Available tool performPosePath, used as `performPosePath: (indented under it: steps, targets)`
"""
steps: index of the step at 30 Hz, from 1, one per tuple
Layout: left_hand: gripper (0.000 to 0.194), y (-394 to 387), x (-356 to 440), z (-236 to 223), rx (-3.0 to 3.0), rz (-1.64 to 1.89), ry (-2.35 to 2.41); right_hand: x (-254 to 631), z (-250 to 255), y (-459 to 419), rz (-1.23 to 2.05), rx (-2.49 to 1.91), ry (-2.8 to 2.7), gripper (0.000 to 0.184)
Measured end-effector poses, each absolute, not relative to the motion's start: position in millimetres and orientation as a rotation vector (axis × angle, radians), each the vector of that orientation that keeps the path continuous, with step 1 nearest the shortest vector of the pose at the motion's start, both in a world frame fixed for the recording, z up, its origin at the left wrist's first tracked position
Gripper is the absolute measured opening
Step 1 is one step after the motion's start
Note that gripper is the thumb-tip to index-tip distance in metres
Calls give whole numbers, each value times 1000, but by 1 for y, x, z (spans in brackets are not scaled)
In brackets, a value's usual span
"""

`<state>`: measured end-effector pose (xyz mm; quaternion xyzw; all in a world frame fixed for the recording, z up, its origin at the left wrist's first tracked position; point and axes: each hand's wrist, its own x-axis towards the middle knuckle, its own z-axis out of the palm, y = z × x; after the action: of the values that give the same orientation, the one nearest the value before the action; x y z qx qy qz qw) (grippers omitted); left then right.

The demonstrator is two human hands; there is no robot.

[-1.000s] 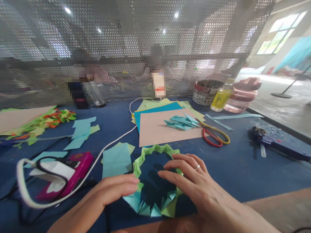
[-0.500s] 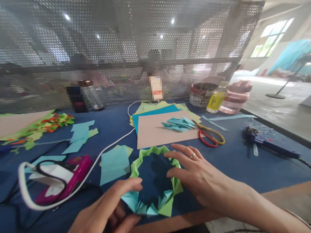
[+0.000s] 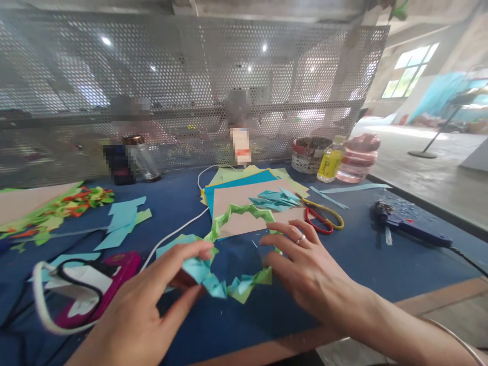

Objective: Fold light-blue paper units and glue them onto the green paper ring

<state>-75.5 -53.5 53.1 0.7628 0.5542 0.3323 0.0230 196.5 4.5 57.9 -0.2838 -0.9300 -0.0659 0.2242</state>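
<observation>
The room runs wide past the right of the paper ring point(image 3: 244, 209) between my hands, with a pale floor point(image 3: 396, 142) and, farther off, a bright window point(image 3: 412, 71). Beyond the ring a perforated metal screen point(image 3: 190, 81) stands along the far side of the table point(image 3: 366, 290), whose top is dark blue with a brown front edge. A pink sheet point(image 3: 231, 195) lies just beyond the ring, on top of other coloured papers, and the ring's far arc overlaps it in my sight.

My left hand point(image 3: 145, 295) pinches the ring's left side, thumb underneath and fingers above. My right hand point(image 3: 316, 264) curves round its right side with fingers bent and only a narrow gap to the thumb; how firmly it grips, I can't tell. The ring looks lifted off the table, though I can't be sure by how much.

To handle it well, I'd press lightly — hard squeezing would likely crush the points — and let both hands move together so the circle doesn't twist. Supporting the near arc matters most, I think, since the blue and green folds there look less even.

Smaller things sit around the ring: a glue gun point(image 3: 419, 231) well to its right, scissors point(image 3: 322, 217) beyond its right side, blue folded pieces point(image 3: 276, 199) just past its far arc.
</observation>
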Motion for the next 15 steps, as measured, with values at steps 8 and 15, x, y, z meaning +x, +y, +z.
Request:
performPosePath:
  steps: [8, 15]
  targets:
    - [28, -23, -77, 55, 2268, 1061, 1669, 188, 48, 5, -161, -840, -2652, 2]
    - [34, -49, -81, 52, 2317, 1187, 1669, 213, 78, 28, -203, -987, -2629, 14]
